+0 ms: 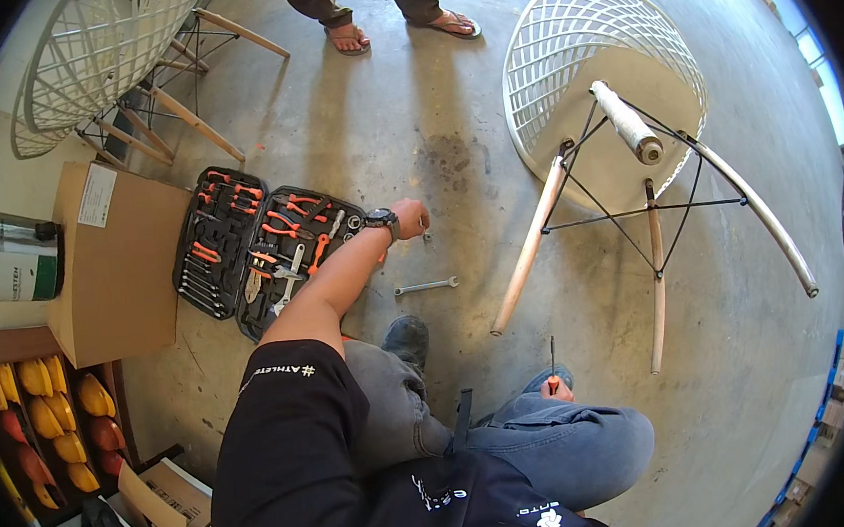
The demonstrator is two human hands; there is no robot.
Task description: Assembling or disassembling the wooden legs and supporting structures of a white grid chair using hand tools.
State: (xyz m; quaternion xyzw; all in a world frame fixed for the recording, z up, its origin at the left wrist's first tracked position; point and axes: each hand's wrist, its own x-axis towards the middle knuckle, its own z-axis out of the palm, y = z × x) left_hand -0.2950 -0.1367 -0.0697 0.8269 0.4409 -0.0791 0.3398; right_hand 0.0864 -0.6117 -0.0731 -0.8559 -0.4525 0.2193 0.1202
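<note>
My left hand [411,218], with a watch on its wrist, reaches out over the floor at the right edge of the open tool case [271,237]. Its fingers are curled in, and whatever they hold is too small to make out; a small metal piece [427,235] shows right beside them. Down by my right knee, my right hand [558,391] is closed round the orange handle of a screwdriver [553,380], whose thin shaft points away from me. Between the two hands, a combination wrench [426,287] lies on the concrete floor.
An upturned white wire chair [666,90] with wooden legs rests at right. More such chairs [99,56] stand far left. A cardboard box [115,275], a paint can [18,257] and a shelf of yellow and red pieces [56,416] line the left. Another person's sandalled feet [454,24] are ahead.
</note>
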